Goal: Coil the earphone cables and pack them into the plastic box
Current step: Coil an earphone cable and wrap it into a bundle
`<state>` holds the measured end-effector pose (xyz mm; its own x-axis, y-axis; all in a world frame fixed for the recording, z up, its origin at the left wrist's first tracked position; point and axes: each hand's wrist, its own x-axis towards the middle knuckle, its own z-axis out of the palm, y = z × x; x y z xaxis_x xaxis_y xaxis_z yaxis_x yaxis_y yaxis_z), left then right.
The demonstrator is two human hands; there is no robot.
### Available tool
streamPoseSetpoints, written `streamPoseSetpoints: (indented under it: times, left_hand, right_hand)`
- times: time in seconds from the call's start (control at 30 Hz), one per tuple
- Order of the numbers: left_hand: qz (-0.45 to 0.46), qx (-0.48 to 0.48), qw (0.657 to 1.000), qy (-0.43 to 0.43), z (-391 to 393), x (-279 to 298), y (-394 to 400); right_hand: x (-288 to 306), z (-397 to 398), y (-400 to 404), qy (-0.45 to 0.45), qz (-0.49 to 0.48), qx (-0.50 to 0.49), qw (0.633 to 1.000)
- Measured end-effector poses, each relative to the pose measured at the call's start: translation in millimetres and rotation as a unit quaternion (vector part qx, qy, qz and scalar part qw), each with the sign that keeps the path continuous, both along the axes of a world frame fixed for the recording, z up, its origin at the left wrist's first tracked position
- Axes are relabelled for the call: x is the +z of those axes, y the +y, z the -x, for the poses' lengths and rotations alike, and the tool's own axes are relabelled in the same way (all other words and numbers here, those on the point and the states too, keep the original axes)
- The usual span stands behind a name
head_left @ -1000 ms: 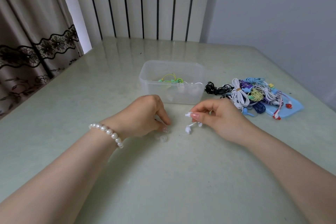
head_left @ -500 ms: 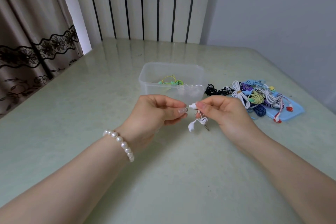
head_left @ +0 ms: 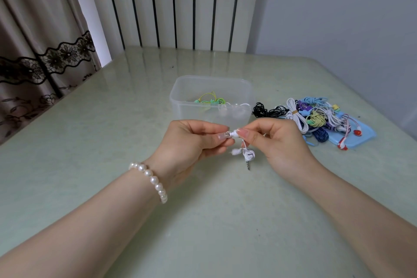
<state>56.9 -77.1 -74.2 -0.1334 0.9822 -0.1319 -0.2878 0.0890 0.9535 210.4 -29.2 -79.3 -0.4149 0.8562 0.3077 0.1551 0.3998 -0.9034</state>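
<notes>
A white earphone hangs between my two hands just above the table. My left hand pinches one earbud at its fingertips, and my right hand pinches the cable right beside it. A second earbud, a small coil and the metal jack plug dangle below the pinch. Behind my hands stands the clear plastic box, open, with a green-yellow earphone and white ones inside. To the right of the box lies a pile of bundled earphones in black, white, blue, purple and green.
A flat blue sheet lies under the right end of the pile, with a red-and-white earphone on it. The pale green table meets a striped wall behind. A lace-trimmed curtain hangs off the left edge.
Both hands have lifted off the table and come together. My left hand, which rested apart on the table, now pinches an earbud of the white earphone that my right hand held.
</notes>
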Motion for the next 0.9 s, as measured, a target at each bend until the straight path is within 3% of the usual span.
streamPoseSetpoints:
  times: [0.9]
  left_hand:
    - [-0.002, -0.001, 0.999, 0.048, -3.7, 1.7, -1.8]
  right_hand:
    - [-0.5, 1.0, -1.5, -0.082, -0.042, -0.066, 0.994]
